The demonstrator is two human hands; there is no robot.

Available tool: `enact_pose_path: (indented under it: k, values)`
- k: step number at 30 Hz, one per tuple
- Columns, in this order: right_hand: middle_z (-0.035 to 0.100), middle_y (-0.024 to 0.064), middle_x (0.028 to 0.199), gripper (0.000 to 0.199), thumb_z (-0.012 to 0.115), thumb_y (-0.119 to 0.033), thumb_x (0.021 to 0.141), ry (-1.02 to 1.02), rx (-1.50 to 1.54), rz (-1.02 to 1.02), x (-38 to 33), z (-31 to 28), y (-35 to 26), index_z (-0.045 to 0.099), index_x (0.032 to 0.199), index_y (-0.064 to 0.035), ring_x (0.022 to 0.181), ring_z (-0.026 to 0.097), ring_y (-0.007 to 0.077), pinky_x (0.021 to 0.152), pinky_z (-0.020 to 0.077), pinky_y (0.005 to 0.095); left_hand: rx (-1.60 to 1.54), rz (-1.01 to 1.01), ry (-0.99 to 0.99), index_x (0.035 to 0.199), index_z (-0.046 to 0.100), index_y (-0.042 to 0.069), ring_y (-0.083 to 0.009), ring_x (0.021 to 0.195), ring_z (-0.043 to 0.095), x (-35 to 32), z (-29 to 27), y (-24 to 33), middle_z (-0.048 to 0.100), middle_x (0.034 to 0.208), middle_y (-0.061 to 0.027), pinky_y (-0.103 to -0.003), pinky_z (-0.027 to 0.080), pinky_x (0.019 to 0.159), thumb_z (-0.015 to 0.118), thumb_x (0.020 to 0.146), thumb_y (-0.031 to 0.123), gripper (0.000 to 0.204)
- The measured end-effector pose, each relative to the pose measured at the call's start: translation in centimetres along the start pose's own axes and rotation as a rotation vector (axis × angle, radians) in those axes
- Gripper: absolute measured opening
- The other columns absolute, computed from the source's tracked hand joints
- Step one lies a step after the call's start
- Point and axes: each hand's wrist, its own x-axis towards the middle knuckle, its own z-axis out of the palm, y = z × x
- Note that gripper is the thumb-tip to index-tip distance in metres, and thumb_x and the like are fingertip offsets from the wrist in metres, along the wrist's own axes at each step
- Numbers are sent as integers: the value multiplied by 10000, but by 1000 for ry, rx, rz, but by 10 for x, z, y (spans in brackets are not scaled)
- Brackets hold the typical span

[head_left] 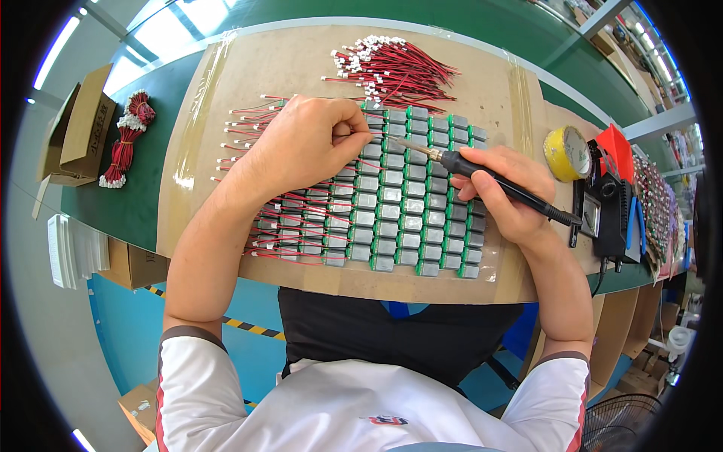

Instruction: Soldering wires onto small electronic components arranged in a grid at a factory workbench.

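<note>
My right hand [508,181] is closed around the black handle of a soldering iron [482,169]. Its metal tip points left, close to the fingertips of my left hand [320,139]. Those fingers are pinched together, and a short bit of thin red wire shows at them; most of it is hidden by the hand. Below both hands lie rows of small grey battery packs [388,194] with green circuit boards at their edges. Red and black leads [290,218] with white connectors run from the packs on the left side; the packs on the right show no leads.
A pile of loose connector leads [407,71] lies at the back of the cardboard sheet [263,64]. Yellow tape [566,153] and a black soldering station [614,215] stand at the right. Bundled leads [126,143] and a cardboard box [79,132] sit at the left.
</note>
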Motion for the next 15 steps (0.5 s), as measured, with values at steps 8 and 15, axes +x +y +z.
enact_pose_path:
  k: [8,15]
  values:
    - [774,131,836,254,705,15,936,2,24,14,0,0,0,752,1179,72,687,752,167,643,575,268,-7,-10,-2,901,716,-24,-150,573,526,0,0,1,581,630,-58,-313,475,591,773,921,126,161]
    - [772,133,841,250,696,16,944,19,39,20,-1,-1,-1,751,1181,75,682,749,169,644,571,273,4,-8,-3,899,714,-27,-152,572,530,0,0,1,590,634,-63,-309,483,603,772,921,117,157]
